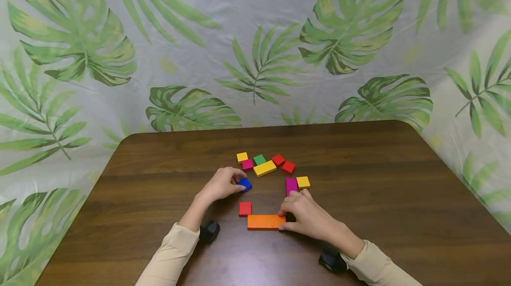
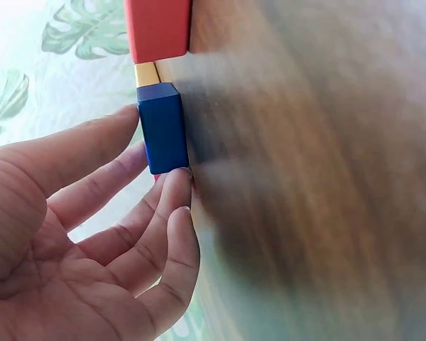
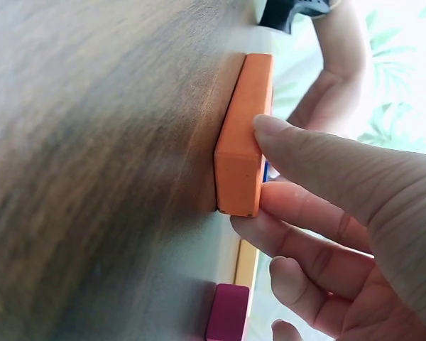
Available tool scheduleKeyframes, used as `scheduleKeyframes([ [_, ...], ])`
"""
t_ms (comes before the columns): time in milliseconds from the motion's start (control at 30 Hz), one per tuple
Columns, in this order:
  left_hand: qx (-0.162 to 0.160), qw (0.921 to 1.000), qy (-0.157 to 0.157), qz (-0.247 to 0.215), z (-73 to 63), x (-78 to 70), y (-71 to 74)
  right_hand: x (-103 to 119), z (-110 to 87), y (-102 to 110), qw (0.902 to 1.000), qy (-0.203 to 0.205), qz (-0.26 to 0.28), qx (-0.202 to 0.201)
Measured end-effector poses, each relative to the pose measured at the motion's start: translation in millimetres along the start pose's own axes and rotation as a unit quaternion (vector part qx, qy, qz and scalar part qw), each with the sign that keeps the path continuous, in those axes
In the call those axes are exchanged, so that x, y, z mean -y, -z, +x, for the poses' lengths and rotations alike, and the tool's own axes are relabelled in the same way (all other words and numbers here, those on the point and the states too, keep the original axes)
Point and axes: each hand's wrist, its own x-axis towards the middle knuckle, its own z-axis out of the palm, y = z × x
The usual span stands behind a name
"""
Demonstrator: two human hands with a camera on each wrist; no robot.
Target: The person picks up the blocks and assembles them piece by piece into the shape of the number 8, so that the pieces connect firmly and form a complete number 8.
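On the left, my left hand (image 1: 221, 184) pinches a small blue block (image 1: 245, 185) between thumb and fingers. The left wrist view shows the blue block (image 2: 163, 131) low over the wood, thumb at one side and fingertips at its lower end. My right hand (image 1: 309, 216) grips the right end of a long orange block (image 1: 263, 222), which lies flat nearest the person. In the right wrist view, the thumb is on the upper edge of the orange block (image 3: 245, 128) and a fingertip is at its end. A red square block (image 1: 245, 209) sits just beyond the orange block's left end.
Beyond the right hand lie a magenta block (image 1: 291, 184) and a yellow square (image 1: 303, 182), side by side. Farther back, a longer yellow block (image 1: 265, 169) sits among several small blocks, including a green one (image 1: 259, 159). A leaf-patterned curtain (image 1: 255, 55) hangs behind the brown table (image 1: 379, 166).
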Motion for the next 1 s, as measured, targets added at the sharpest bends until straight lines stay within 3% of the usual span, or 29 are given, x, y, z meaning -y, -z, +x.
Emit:
scheduleKeyframes([
  [500, 0.018, 0.9995, -0.013, -0.021, -12.8, 0.1, -3.1, 0.5, -1.0, -1.5, 1.0000, -0.005, 0.003, 0.007],
  [1000, 0.013, 0.9989, -0.040, -0.020, -16.0, 2.4, -1.8, 0.7, -0.2, -1.1, 1.0000, -0.004, -0.001, 0.004],
])
